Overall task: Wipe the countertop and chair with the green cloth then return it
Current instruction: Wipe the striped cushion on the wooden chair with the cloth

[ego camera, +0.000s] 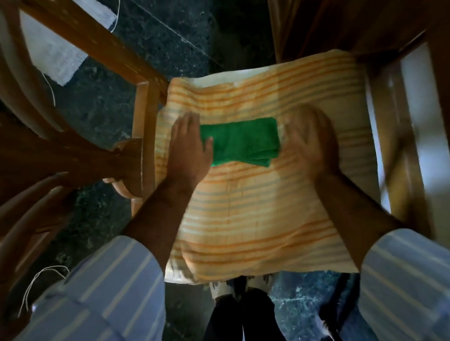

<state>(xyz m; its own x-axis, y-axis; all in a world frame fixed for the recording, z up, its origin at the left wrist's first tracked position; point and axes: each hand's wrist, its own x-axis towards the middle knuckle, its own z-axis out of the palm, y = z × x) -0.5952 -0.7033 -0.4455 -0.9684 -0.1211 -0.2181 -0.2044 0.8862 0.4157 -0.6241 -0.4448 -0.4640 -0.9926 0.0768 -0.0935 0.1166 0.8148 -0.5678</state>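
Note:
The folded green cloth [239, 141] lies on the chair seat, which is covered by an orange and white striped cushion [255, 211]. My left hand [190, 145] rests flat on the cloth's left end, thumb over its edge. My right hand [311, 146] is blurred with motion and lies flat at the cloth's right end, fingers spread. Neither hand's fingers close around the cloth. The countertop is out of view.
A second wooden chair [72, 126] stands close on the left. The seat's own wooden frame [407, 153] runs along the right. Dark green marbled floor [153, 31] lies beyond, with a white mat [58, 41] at top left. My feet [241, 288] stand just before the seat.

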